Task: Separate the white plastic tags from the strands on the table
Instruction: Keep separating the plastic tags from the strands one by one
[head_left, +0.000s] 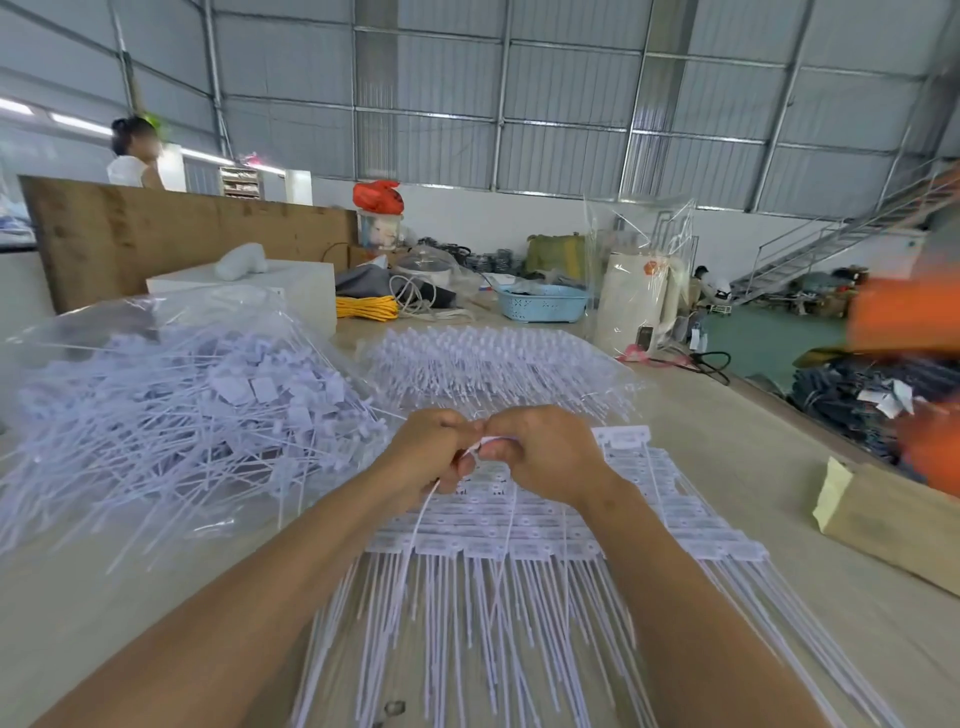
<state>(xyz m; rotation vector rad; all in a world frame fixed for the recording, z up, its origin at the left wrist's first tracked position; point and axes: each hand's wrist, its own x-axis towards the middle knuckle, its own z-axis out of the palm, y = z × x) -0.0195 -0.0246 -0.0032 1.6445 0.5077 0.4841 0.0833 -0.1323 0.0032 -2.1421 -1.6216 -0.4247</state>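
Note:
Rows of joined white plastic tags (566, 545) with long thin strands lie on the table in front of me, strands pointing toward me. My left hand (431, 457) and my right hand (540, 457) meet above this stack, knuckle to knuckle. Both pinch the same small white tag piece (493, 442) between their fingertips. A thin strand hangs down from my left hand. A large heap of loose separated tags (171, 415) lies on clear plastic at the left.
Another bundle of white strands in a clear bag (493, 364) lies just beyond my hands. A cardboard piece (893, 525) sits at the right table edge. A blue basket (540, 302), a yellow cord, a white box and a wooden board stand farther back.

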